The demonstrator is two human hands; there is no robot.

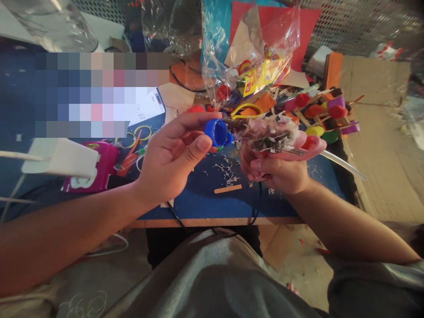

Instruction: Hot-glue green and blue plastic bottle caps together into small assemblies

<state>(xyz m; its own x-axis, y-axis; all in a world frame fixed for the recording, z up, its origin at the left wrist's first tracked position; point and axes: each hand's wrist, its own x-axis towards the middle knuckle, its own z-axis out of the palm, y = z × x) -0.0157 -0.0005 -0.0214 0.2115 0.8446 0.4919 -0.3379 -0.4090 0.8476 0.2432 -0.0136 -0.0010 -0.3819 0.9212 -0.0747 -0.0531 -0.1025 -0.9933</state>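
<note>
Between the thumb and fingers of my left hand (167,161) is a blue bottle cap (214,134), its hollow side turned right. A smaller blue piece (228,139) sits against its right side; I cannot tell if they are joined. My right hand (285,172) is closed around the handle of a pink hot glue gun (303,148). Its front is coated in grey, stringy glue residue, and the nozzle points left, close to the cap's upper edge. A clear glue stick (344,164) extends from its back end. Below the hands lies a wooden craft stick (228,189) among glue strands.
Yellow-handled scissors (134,139) and a pink power strip with a white plug (109,161) lie left. Behind are a lit phone (149,108) and a plastic bag (218,39). A craft-stick and bottle-cap model (331,108) stands right, beside cardboard (377,145). A black cable (256,207) crosses the table's front edge.
</note>
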